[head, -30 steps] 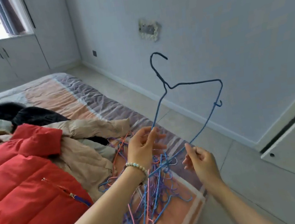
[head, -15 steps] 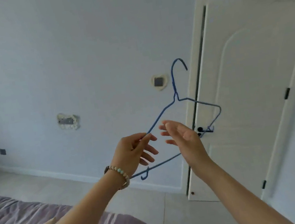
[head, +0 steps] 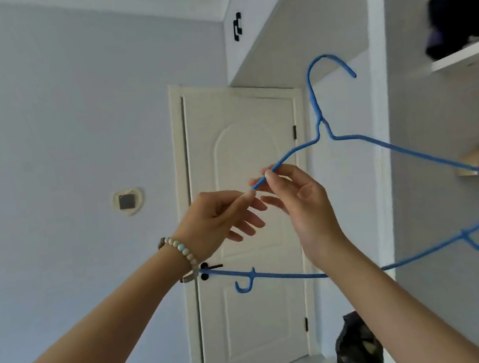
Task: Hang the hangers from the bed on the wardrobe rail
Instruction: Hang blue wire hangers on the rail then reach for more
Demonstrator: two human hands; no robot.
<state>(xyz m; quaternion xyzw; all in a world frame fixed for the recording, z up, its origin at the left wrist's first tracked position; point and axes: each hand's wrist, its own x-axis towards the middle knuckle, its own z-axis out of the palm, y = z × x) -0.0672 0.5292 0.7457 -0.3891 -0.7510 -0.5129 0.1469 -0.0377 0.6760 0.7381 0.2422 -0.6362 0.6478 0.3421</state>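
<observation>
Hanger (head: 387, 146) held upright by its left shoulder wire, pinched between fingertips of the left hand (head: 216, 224) and right hand (head: 303, 203), hook above them, likely readying it for the rail.

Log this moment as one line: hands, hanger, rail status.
left hand: pinching blue hanger | right hand: pinching same sloped wire | hanger: upright, airborne, not hung | rail: not visible

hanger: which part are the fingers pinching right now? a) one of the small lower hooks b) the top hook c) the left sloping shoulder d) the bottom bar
c: both the left hand and the right hand pinch the blue hanger on its left sloping shoulder, below the neck; the top hook and bottom bar are free.
</observation>
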